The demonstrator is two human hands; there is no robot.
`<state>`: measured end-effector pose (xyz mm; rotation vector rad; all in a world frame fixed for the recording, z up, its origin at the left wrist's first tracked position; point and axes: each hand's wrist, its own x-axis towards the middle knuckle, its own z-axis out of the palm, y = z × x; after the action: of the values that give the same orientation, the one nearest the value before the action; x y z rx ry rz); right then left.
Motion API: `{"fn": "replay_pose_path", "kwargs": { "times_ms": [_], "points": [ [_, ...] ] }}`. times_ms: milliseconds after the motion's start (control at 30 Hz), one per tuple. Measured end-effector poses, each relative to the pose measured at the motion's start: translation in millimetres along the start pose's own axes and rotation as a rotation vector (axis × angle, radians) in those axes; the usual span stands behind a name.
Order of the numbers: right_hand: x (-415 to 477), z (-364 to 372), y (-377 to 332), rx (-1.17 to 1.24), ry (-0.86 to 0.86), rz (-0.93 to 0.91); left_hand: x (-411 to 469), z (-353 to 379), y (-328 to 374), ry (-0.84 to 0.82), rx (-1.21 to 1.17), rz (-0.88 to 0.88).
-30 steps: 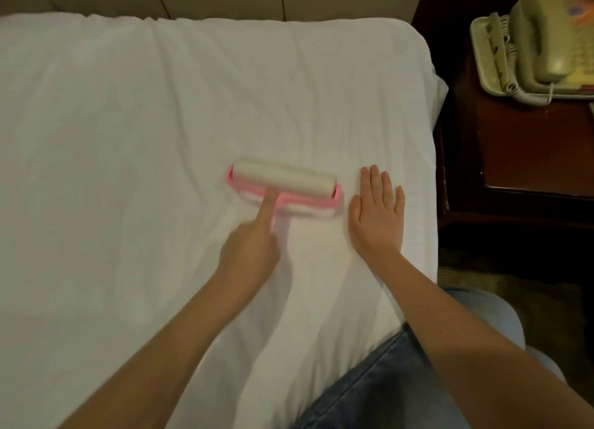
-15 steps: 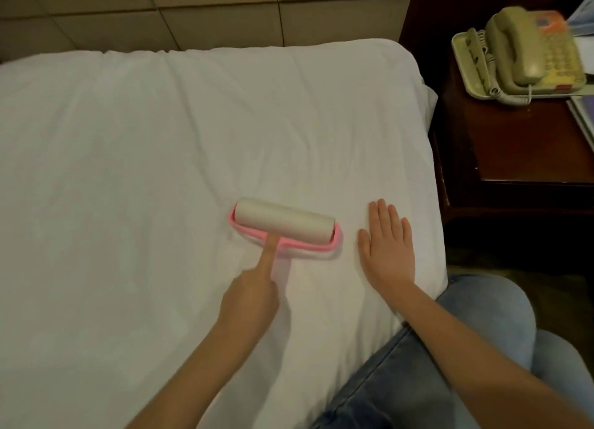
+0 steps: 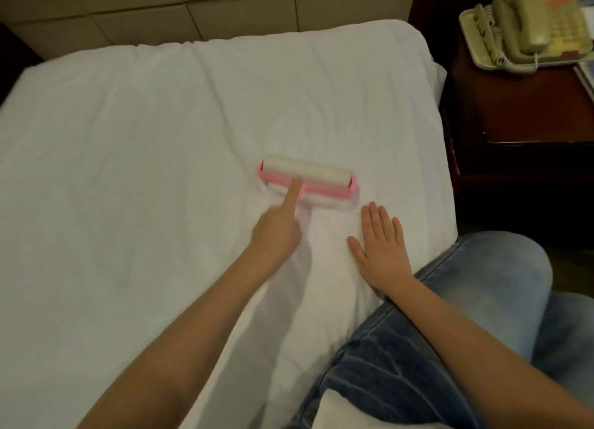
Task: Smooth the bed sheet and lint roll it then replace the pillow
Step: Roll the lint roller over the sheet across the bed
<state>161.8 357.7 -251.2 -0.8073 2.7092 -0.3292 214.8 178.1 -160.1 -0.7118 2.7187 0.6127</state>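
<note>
A: Where's the lint roller point(image 3: 307, 180)?

B: On the white bed sheet point(image 3: 144, 158), near the middle, a bit toward 3 o'clock. White roll, pink frame.

A: Who's got it?

B: The left hand point(image 3: 277, 234). Its grip is closed round the pink handle, w/ one finger stretched out along it up to the roll. Hand sits at 6 o'clock from the roller.

A: And the right hand point(image 3: 381, 250)?

B: Flat on the sheet, fingers spread out, holding nothing. It's at 4 o'clock from the roller, close but not touching.

A: Other stuff?

B: Knees in blue jeans point(image 3: 466, 316) at 5 o'clock. A dark desk point(image 3: 520, 107) at 2 o'clock w/ a phone point(image 3: 527, 23) on it.
</note>
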Motion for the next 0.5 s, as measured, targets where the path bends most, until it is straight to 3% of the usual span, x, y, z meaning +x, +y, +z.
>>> {"fn": "replay_pose_path", "kwargs": {
  "times_ms": [200, 300, 500],
  "points": [
    [-9, -10, -4, -0.105, -0.191, -0.183, -148, 30, -73, -0.077, 0.161, -0.189],
    [-15, -11, -8, -0.141, -0.26, -0.256, -120, 26, -64, -0.018, 0.11, -0.124],
    [-26, -18, -5, -0.158, -0.292, -0.183, -14, -9, -2, 0.021, 0.051, -0.022]
  ]
}}
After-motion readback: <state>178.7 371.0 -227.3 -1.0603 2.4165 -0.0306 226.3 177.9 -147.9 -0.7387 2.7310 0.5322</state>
